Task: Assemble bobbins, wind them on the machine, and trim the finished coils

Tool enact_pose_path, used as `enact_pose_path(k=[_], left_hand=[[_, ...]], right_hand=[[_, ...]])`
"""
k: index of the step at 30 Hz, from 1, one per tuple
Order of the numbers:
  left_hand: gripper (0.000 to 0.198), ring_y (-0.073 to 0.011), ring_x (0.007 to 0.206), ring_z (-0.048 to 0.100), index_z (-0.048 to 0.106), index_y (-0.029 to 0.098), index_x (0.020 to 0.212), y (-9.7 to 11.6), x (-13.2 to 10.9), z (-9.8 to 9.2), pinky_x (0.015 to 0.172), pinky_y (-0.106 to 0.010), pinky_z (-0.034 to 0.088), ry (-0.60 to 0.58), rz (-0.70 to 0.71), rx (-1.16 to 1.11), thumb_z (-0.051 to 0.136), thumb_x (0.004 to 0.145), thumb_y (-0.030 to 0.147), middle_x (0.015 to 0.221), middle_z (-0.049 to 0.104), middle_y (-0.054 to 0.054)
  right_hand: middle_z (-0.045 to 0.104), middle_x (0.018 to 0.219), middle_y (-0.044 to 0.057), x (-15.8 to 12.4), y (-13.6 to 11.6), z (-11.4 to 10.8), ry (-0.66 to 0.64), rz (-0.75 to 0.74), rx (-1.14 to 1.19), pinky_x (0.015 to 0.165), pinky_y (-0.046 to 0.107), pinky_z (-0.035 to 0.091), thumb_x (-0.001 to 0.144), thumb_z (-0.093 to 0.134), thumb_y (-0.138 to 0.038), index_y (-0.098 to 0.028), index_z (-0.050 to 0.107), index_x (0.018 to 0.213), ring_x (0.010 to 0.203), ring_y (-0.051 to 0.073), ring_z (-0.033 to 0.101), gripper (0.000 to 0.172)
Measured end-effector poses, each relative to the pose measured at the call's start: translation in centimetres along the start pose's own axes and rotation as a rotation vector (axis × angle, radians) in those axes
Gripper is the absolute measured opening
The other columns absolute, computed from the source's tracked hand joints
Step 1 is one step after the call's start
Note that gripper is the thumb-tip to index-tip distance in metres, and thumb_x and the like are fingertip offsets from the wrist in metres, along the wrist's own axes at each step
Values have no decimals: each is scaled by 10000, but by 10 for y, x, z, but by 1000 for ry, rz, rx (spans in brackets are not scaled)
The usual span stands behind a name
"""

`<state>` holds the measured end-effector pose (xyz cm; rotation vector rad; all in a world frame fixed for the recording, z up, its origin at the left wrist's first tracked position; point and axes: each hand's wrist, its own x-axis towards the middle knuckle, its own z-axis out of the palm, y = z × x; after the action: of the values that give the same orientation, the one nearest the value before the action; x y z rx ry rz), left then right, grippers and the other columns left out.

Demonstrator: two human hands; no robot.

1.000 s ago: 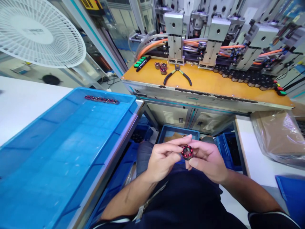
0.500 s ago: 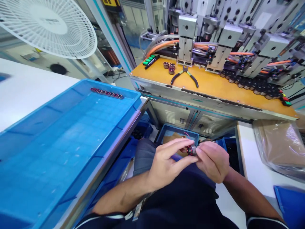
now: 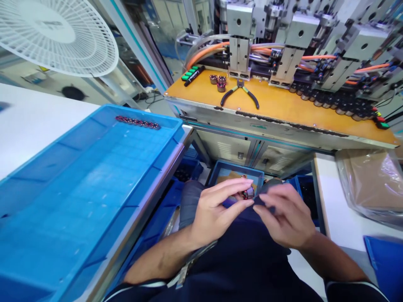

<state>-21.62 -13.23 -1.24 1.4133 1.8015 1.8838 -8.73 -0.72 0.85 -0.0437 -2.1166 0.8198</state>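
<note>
Inspection looks in hand: left hand (image 3: pixel 217 206) grip pinches the small motor stator (image 3: pixel 247 193); right hand (image 3: pixel 285 214), grip slack and empty, hovers just beside it; turning it further calls for a steady pinch.

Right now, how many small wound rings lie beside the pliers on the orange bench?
3, left of the pliers: back-left ring, back-right ring, front ring. The machine heads may hide more.

Wound part (image 3: pixel 247 193): I see bare grey metal with glossy red winding.
Blue tray (image 3: pixel 94 176): smooth plastic, slightly glossy from my view.
Bench top (image 3: pixel 283 105): matt orange board, chipped rough along its front edge.
Machine blocks (image 3: pixel 239 25): dull brushed metal.
Fan guard (image 3: pixel 56 33): white plastic.
Bag (image 3: pixel 368 180): crinkled shiny film.
</note>
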Motion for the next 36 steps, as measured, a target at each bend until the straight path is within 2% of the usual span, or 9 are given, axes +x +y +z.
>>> enact_pose_path(k=[5,9,15,21,24,27,29,34,36], left_hand=[[299,-140,738,711,748,177,1055,2,1,-2,651,-222,607,12,-28,4,765,766,103,1063,758,-117],[269,-131,695,693,751,162,1022,5,1,-3,630,-224,599,-22,-77,-41,766,760,99,1039,761,-126],[237,-136,724,702,742,152,975,4,0,-2,639,-221,597,-75,-200,-235,776,746,100,1050,757,-134],[227,-170,802,730,721,166,971,7,4,-9,666,-240,609,-61,-13,-2,723,768,66,1018,766,-118],[250,-198,895,744,713,164,1000,11,7,-12,786,-274,620,-96,131,177,709,770,68,1032,769,-118],[269,-198,918,747,705,153,1027,16,9,-12,828,-267,614,-135,181,201,702,773,63,1034,769,-123],[261,-194,900,750,708,156,1022,17,8,-13,795,-256,619,-138,154,167,701,778,62,1025,770,-123],[264,-196,881,753,722,182,1024,13,5,-19,786,-276,621,-116,168,90,702,791,60,1045,769,-124],[262,-188,862,753,731,185,1011,8,2,-23,769,-265,619,-103,191,82,691,794,45,1063,764,-125]], right_hand=[[696,928,74,-1,4,-13,-99,-319,-419,738,361,500,784,762,-114,-201,687,1050,848,199,611,290],[675,835,62,9,15,-19,-266,-349,-325,697,337,479,893,606,-89,-159,650,997,775,168,600,133],[653,801,103,16,18,-27,-352,-511,-359,671,364,503,924,461,-79,-100,631,1037,797,213,596,206],[679,888,90,19,16,-43,-417,-488,-433,723,373,509,925,542,-147,-159,649,1078,837,203,601,187],[694,988,55,29,8,-45,-401,-681,-544,816,366,503,960,474,-220,-232,694,1069,927,196,591,245],[685,922,59,39,6,-37,-382,-784,-619,744,351,469,943,452,-168,-199,716,958,820,188,564,266],[643,794,68,41,8,-30,-434,-653,-575,648,349,421,948,435,-136,-162,683,847,701,174,515,269],[556,673,2,41,5,-23,-705,116,-21,609,255,421,1006,438,-237,-166,565,701,626,105,502,338],[600,697,-5,53,6,-25,-793,307,168,619,229,442,1000,459,-256,-168,597,726,650,98,551,320]])
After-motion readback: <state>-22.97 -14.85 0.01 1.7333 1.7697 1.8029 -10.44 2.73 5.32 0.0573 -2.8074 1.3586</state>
